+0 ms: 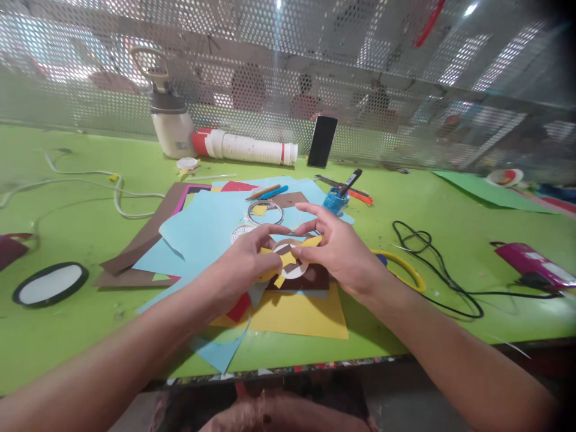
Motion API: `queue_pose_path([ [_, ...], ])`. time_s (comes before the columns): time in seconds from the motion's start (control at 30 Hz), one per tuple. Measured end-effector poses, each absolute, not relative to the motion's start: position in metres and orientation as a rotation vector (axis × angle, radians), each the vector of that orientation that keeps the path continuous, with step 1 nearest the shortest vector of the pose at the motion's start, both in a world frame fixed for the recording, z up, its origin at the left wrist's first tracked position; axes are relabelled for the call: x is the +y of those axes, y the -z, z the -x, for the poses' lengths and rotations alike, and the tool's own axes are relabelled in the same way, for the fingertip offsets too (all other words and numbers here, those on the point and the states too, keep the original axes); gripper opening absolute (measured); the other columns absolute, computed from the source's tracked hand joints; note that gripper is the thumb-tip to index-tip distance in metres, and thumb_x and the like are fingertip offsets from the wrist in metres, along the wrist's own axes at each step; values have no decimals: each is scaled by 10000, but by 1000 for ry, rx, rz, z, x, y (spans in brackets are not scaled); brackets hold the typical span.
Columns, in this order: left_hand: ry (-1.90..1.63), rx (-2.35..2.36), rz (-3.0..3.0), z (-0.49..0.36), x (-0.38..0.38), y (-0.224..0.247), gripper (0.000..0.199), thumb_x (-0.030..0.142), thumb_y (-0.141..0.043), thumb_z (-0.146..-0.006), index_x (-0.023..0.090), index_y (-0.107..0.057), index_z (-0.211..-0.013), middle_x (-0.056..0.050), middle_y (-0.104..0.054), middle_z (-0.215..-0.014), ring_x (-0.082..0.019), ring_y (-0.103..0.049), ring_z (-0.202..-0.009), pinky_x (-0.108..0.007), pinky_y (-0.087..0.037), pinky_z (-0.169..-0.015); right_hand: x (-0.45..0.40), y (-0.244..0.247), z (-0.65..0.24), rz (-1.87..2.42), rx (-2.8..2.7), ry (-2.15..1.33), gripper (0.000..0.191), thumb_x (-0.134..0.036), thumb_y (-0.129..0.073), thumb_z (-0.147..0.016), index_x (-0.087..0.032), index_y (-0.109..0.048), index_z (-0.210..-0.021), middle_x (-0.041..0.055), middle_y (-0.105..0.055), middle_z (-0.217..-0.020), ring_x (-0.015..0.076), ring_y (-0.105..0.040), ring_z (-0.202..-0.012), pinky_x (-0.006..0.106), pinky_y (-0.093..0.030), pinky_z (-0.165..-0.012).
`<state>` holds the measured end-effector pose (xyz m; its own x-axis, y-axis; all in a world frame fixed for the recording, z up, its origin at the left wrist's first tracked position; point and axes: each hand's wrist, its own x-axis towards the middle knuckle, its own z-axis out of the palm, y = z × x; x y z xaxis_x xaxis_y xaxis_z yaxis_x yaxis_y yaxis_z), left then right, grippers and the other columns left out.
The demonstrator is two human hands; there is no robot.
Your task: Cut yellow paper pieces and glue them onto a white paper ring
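Note:
Between both hands is a small paper cup [296, 270], its round white end turned toward me. A brown square and a yellow piece sit on that end, and yellow paper tabs stick out around the side. My left hand [252, 252] grips it from the left, thumb on the yellow piece. My right hand [342, 246] closes on it from the right, thumb at the rim and index finger arched over the far side. The fingers partly hide the cup. Under it lie dark brown paper [315, 281] and a yellow sheet [306, 318].
Light blue sheets [207, 219] and brown card [135, 246] spread behind. A tape ring [249, 213], blue pen [274, 192] and blue pot [333, 203] lie beyond. Stacked paper cups [247, 149], a jug [173, 129] and a phone [322, 142] line the back. A cable [443, 270] runs right.

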<state>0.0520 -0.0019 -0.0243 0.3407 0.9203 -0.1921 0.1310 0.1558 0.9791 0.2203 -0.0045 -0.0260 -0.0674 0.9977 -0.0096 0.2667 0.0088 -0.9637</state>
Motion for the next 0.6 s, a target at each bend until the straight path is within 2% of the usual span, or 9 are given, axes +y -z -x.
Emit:
queue_pose_path([
  [0.13, -748, 1009, -1240, -52, -3, 26, 510, 124, -627, -669, 217, -558, -1166, -12, -618, -898, -176, -608, -754, -302, -438, -685, -4, 26, -220, 1379, -1423, -1074, 669, -189, -709, -675, -314, -503, -1300, -1, -558, -992, 62, -538, -500, 243, -503, -443],
  [0.43, -757, 964, -1183, -50, -4, 28, 500, 129, -645, -705, 234, -549, -1184, -17, -625, -953, -172, -629, -757, -314, -469, -687, -5, 28, -216, 1348, -1422, -1044, 639, -208, -714, -687, -310, -515, -1286, 1, -560, -994, 89, -580, -560, 262, -532, -497],
  [0.6, -783, 917, -1119, -49, -3, 33, 495, 116, -675, -687, 232, -568, -1157, -19, -659, -940, -182, -653, -798, -327, -477, -745, -5, 27, -215, 1361, -1422, -1049, 642, -230, -718, -685, -291, -514, -1291, 9, -554, -1000, 96, -579, -582, 267, -527, -511],
])
